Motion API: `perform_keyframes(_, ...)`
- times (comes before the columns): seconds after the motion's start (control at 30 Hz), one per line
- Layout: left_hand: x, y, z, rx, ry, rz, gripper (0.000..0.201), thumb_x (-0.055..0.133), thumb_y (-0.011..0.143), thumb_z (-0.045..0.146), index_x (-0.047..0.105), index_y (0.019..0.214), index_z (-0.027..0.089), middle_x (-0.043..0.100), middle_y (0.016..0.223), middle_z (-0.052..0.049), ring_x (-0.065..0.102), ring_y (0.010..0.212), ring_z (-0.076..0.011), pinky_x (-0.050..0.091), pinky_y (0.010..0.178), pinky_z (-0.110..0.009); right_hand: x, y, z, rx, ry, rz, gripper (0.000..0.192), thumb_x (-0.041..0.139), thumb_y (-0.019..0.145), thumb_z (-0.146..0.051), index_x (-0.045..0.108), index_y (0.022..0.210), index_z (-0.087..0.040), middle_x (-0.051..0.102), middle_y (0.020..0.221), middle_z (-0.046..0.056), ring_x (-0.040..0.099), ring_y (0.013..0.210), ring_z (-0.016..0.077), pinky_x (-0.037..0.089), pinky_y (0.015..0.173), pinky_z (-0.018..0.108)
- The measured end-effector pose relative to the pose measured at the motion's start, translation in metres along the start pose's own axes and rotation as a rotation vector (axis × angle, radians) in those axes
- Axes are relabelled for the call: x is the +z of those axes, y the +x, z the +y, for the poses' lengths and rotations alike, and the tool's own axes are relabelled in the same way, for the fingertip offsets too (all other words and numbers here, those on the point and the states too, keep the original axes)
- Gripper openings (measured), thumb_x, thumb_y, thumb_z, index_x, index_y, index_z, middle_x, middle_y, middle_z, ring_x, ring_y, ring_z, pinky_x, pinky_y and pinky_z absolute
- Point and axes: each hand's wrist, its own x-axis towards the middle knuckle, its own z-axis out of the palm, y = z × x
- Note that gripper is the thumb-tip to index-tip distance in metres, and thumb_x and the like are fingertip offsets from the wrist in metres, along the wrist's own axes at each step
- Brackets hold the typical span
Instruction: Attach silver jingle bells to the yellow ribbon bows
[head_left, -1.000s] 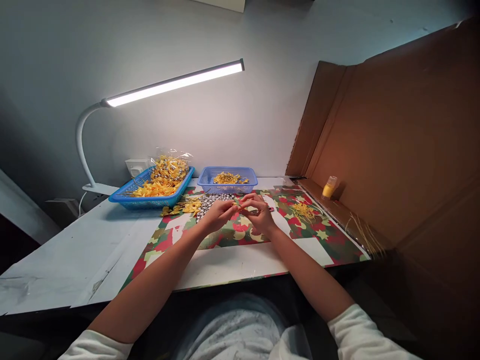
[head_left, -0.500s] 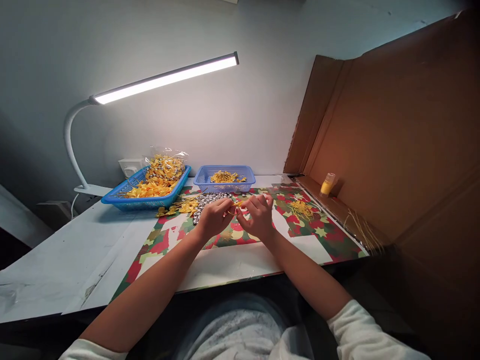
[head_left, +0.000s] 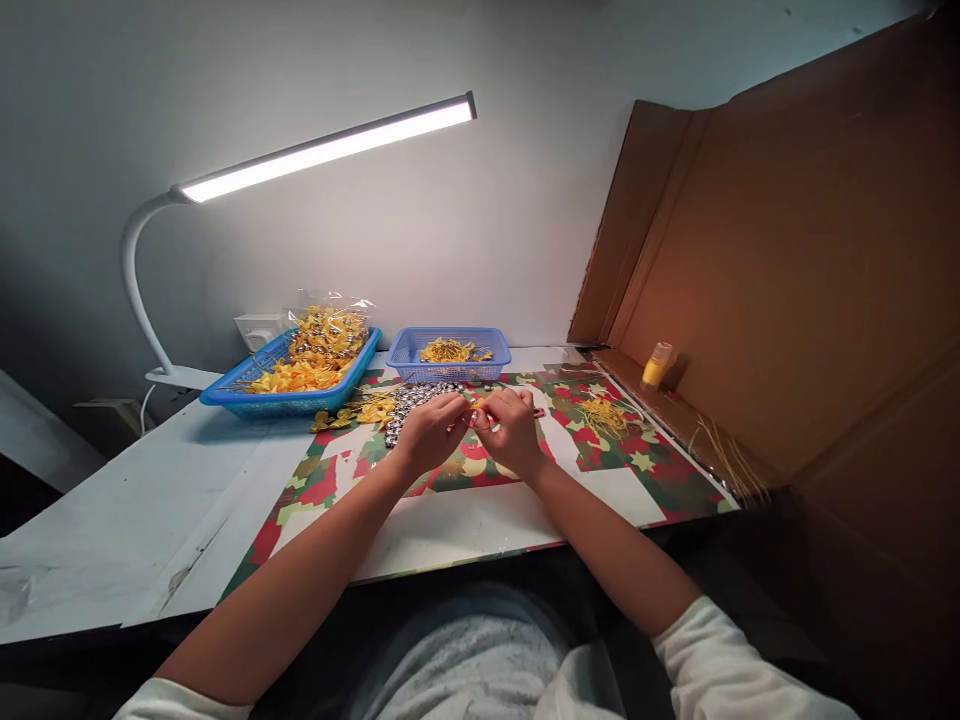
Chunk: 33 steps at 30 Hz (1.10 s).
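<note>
Fingertips (head_left: pixel 471 414) of both hands pinched together at frame centre, closed on a small yellow piece (head_left: pixel 480 405) held just above the patterned mat (head_left: pixel 637 470). Left hand (head_left: pixel 431 432) and right hand (head_left: pixel 514 430) touching at the tips; piece mostly hidden between them, exact shape too small to tell. Likely thin ribbon or foil: light, soft, easily creased, prone to slipping from a loose pinch. Best held at the edges or the middle knot with fingertip pads only, light pressure, no crushing.

Surroundings:
- Heap of silvery beads (head_left: pixel 420 402) just behind the left hand, centre of frame; small, round, likely to roll.
- Loose yellow pieces (head_left: pixel 371 410) beside the beads, left of centre.
- Large blue tray (head_left: pixel 225 396) at left, heaped with yellow pieces and a clear bag.
- Small blue basket (head_left: pixel 409 355) at upper centre, holding more yellow pieces.
- Yellow strands (head_left: pixel 604 418) on the mat, right of centre, well apart from the hands.
- Small yellow bottle (head_left: pixel 658 366) at right, against the cardboard wall (head_left: pixel 787 250).
- Desk lamp (head_left: pixel 322 150) lit across the upper left.
</note>
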Motion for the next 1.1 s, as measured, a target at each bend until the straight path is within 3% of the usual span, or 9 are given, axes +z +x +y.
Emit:
perform_keyframes(0.17,-0.005,0.002,0.004,-0.184,-0.313,0.003,0.026,0.040,0.087,0.032,0.048,0.066,0.019,0.049,0.059,0.002,0.043,0.055,-0.0120,0.034,0.056,-0.024,-0.009,0.005,0.001,0.008,0.300,0.011,0.018,0.043,0.075,-0.021,0.037,0.058,-0.021,0.047,0.057,-0.002,0.045,0.060,0.0132,0.035,0.066,0.028)
perform_keyframes(0.37,-0.006,0.005,0.010,-0.325,-0.488,-0.005,0.027,0.041,0.084,0.033,0.047,0.062,0.019,0.044,0.056,0.003,0.040,0.053,-0.0117,0.033,0.053,-0.024,-0.014,0.005,-0.002,0.047,0.369,0.030,0.017,0.043,0.073,-0.022,0.036,0.057,-0.022,0.044,0.056,-0.002,0.044,0.059,0.0136,0.037,0.063,0.027)
perform_keyframes(0.57,-0.009,0.002,0.014,-0.163,-0.330,0.012,0.028,0.041,0.087,0.035,0.043,0.064,0.019,0.042,0.058,0.002,0.037,0.054,-0.0114,0.031,0.053,-0.024,-0.012,-0.001,-0.002,-0.088,0.230,0.088,0.016,0.043,0.077,-0.020,0.043,0.061,-0.021,0.049,0.059,-0.001,0.047,0.063,0.0144,0.035,0.072,0.031)
perform_keyframes(0.77,-0.009,0.000,0.014,-0.028,-0.178,0.048,0.025,0.045,0.088,0.030,0.040,0.065,0.020,0.040,0.058,0.004,0.035,0.052,-0.0106,0.030,0.052,-0.023,-0.010,-0.002,-0.002,-0.255,0.142,0.184,0.017,0.043,0.081,-0.019,0.047,0.064,-0.020,0.053,0.058,-0.001,0.048,0.061,0.0137,0.032,0.069,0.031)
perform_keyframes(1.1,-0.011,0.000,0.019,-0.057,-0.247,0.047,0.026,0.041,0.087,0.027,0.041,0.062,0.019,0.040,0.057,0.003,0.036,0.053,-0.0108,0.029,0.052,-0.024,-0.014,-0.001,-0.007,-0.270,0.174,0.200,0.017,0.045,0.078,-0.016,0.044,0.061,-0.020,0.051,0.057,-0.002,0.046,0.059,0.0126,0.030,0.066,0.031)
